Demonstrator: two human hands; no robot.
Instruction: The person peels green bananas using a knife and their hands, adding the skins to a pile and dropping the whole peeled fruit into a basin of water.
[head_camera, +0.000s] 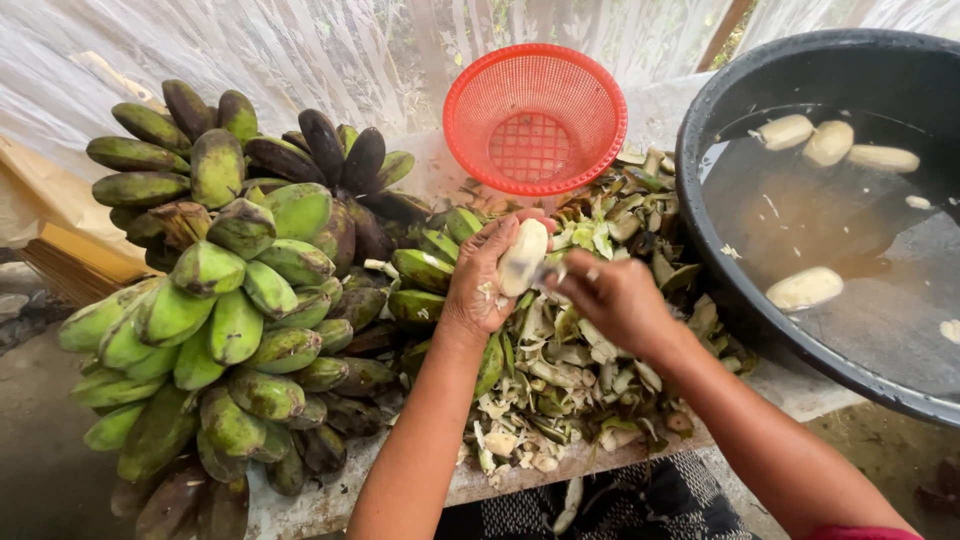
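Note:
My left hand (478, 285) is shut on a pale peeled banana (524, 255), held upright above a heap of green peels (565, 370). My right hand (612, 298) is closed right beside it, touching the banana's lower end; a small blade seems to show at its fingertips, but it is mostly hidden. A large bunch of green bananas (235, 300) lies to the left of my left arm.
A red plastic basket (535, 118) lies tipped at the back. A big black basin (905, 350) of murky water with several peeled bananas (805, 288) stands at the right. White netting hangs behind. The wooden bench edge runs below the peels.

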